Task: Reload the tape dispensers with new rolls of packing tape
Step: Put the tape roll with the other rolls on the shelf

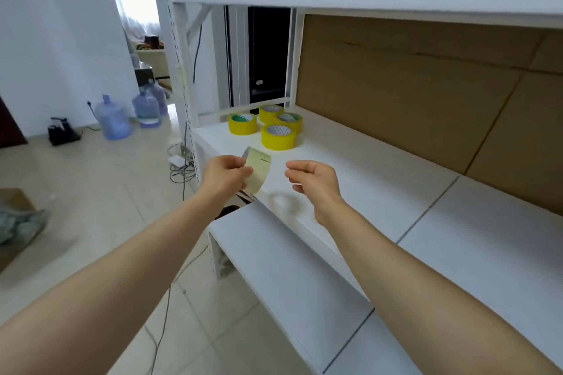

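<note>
The left hand (pixel 225 175) is held out over the front left edge of the white shelf board (pixel 365 183); its thumb and fingers pinch the near edge of a pale yellow, translucent strip of tape (pixel 259 172), which stands up from the pinch and curls over at its top; the other fingers are curled in under it. The right hand (pixel 313 179) hangs just beside it, apart from the strip, above the board; its fingers are loosely curled and hold nothing. Four rolls of yellow packing tape (pixel 278 137) lie flat in a close cluster at the back left corner of the same board, well apart from both hands; a brown cardboard sheet (pixel 426 85) lines the rack behind. A dark object (pixel 243 195) shows just below the left hand at the shelf's edge; too much is hidden to tell what it is. Blue-tinted water bottles (pixel 114 120) stand on the tiled floor at the left.
</note>
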The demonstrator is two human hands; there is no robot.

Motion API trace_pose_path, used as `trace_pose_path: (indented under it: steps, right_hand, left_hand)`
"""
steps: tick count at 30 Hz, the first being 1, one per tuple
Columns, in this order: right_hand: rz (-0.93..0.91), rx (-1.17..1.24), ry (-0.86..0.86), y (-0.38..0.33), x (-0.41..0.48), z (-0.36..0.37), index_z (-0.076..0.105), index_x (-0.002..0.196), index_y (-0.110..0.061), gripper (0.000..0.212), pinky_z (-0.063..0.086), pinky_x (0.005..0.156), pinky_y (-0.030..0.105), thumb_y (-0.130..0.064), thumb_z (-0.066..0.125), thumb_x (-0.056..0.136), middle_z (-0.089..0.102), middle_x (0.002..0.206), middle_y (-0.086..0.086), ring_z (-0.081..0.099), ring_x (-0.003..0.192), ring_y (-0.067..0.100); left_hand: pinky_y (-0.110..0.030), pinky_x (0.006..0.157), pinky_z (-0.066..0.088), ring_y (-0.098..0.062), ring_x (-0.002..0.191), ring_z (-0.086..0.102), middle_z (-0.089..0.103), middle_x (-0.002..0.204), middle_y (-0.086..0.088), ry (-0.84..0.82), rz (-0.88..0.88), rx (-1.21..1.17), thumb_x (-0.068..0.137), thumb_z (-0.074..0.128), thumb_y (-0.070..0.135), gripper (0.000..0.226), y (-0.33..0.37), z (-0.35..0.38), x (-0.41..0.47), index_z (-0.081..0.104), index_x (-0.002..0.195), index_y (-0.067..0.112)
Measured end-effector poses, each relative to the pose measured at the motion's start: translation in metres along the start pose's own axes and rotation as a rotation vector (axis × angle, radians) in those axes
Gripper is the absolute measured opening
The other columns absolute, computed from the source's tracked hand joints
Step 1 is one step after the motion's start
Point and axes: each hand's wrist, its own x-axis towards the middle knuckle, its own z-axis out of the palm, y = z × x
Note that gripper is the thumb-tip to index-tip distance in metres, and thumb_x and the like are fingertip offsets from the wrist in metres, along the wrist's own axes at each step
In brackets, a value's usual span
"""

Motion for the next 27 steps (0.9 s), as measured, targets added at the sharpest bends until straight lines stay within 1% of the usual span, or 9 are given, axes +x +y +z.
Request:
trace_pose_path:
  steps: [3, 5, 8, 11, 15, 18, 22, 25, 27]
  right_hand:
    - [-0.006, -0.045, -0.007, 0.004, 0.049, 0.018, 0.069, 0.100, -0.006, 0.019, 0.048, 0.070, 0.019, 0.000, 0.063, 0.083, 0.065, 0.092, 0.005, 0.058, 0.081, 0.014]
    - [-0.027, -0.087, -0.005, 0.007, 0.087, 0.029, 0.069, 0.099, -0.005, 0.019, 0.046, 0.067, 0.017, 0.000, 0.062, 0.083, 0.065, 0.091, 0.006, 0.058, 0.079, 0.013]
    - [-0.078, -0.176, 0.033, 0.012, 0.150, 0.041, 0.068, 0.100, -0.004, 0.019, 0.045, 0.069, 0.017, 0.001, 0.059, 0.084, 0.065, 0.092, 0.008, 0.059, 0.082, 0.015]
    - [-0.156, -0.506, 0.073, 0.021, 0.209, 0.051, 0.067, 0.109, -0.009, 0.025, 0.048, 0.091, 0.031, -0.006, 0.055, 0.088, 0.066, 0.114, 0.009, 0.060, 0.105, 0.023]
    - [-0.177, -1.046, -0.012, 0.027, 0.257, 0.062, 0.047, 0.135, -0.016, 0.047, 0.035, 0.105, 0.034, -0.019, 0.057, 0.089, 0.047, 0.142, 0.006, 0.044, 0.129, 0.029]
    - [-0.159, -1.318, -0.073, 0.036, 0.276, 0.072, 0.042, 0.138, -0.018, 0.052, 0.020, 0.114, 0.034, -0.026, 0.058, 0.089, 0.044, 0.143, 0.006, 0.037, 0.132, 0.027]
    - [-0.168, -1.423, 0.025, 0.045, 0.296, 0.083, 0.054, 0.127, -0.026, 0.036, 0.023, 0.111, 0.034, -0.023, 0.053, 0.091, 0.054, 0.133, 0.005, 0.043, 0.126, 0.026]
    - [-0.126, -1.497, 0.035, 0.041, 0.295, 0.091, 0.055, 0.126, -0.021, 0.034, 0.026, 0.107, 0.033, -0.024, 0.051, 0.092, 0.055, 0.131, 0.007, 0.044, 0.124, 0.027]
    - [-0.072, -1.374, 0.122, 0.039, 0.292, 0.097, 0.055, 0.123, -0.014, 0.034, 0.031, 0.103, 0.034, -0.027, 0.051, 0.092, 0.057, 0.127, 0.010, 0.046, 0.122, 0.029]
  left_hand:
    - [-0.046, 0.092, 0.052, -0.031, 0.089, 0.064, 0.067, 0.094, -0.011, 0.060, 0.022, 0.121, 0.082, 0.065, 0.011, 0.010, -0.013, -0.011, 0.046, 0.065, 0.077, 0.019]
    - [-0.040, 0.088, 0.052, -0.032, 0.093, 0.064, 0.068, 0.094, -0.009, 0.074, 0.063, 0.208, 0.083, 0.064, 0.013, 0.007, -0.022, -0.015, 0.080, 0.069, 0.087, 0.016]
    - [-0.029, 0.077, 0.043, -0.025, 0.088, 0.059, 0.069, 0.100, -0.012, 0.055, 0.145, 0.415, 0.087, 0.061, 0.011, 0.020, -0.024, -0.018, 0.128, 0.070, 0.104, 0.008]
    - [-0.033, 0.081, 0.043, -0.027, 0.089, 0.057, 0.069, 0.100, -0.016, 0.013, 0.231, 0.596, 0.088, 0.059, 0.009, 0.020, -0.023, -0.022, 0.171, 0.071, 0.104, 0.006]
    - [-0.039, 0.083, 0.047, -0.028, 0.084, 0.059, 0.061, 0.082, -0.009, -0.065, 0.264, 0.685, 0.087, 0.059, 0.010, 0.018, -0.035, -0.034, 0.222, 0.071, 0.095, 0.000]
    - [-0.033, 0.081, 0.045, -0.032, 0.094, 0.063, 0.071, 0.096, -0.014, -0.119, 0.310, 0.681, 0.088, 0.061, 0.010, 0.017, -0.042, -0.039, 0.251, 0.074, 0.098, 0.007]
    - [-0.022, 0.078, 0.037, -0.027, 0.101, 0.061, 0.071, 0.109, -0.010, -0.199, 0.377, 0.635, 0.088, 0.062, 0.011, 0.021, -0.050, -0.039, 0.292, 0.072, 0.106, 0.009]
    - [-0.029, 0.085, 0.043, -0.030, 0.102, 0.062, 0.071, 0.109, -0.012, -0.310, 0.487, 0.638, 0.087, 0.062, 0.011, 0.021, -0.058, -0.039, 0.321, 0.073, 0.106, 0.010]
    - [-0.032, 0.083, 0.046, -0.033, 0.102, 0.063, 0.071, 0.108, -0.015, -0.378, 0.597, 0.666, 0.086, 0.063, 0.010, 0.022, -0.062, -0.037, 0.336, 0.073, 0.106, 0.011]
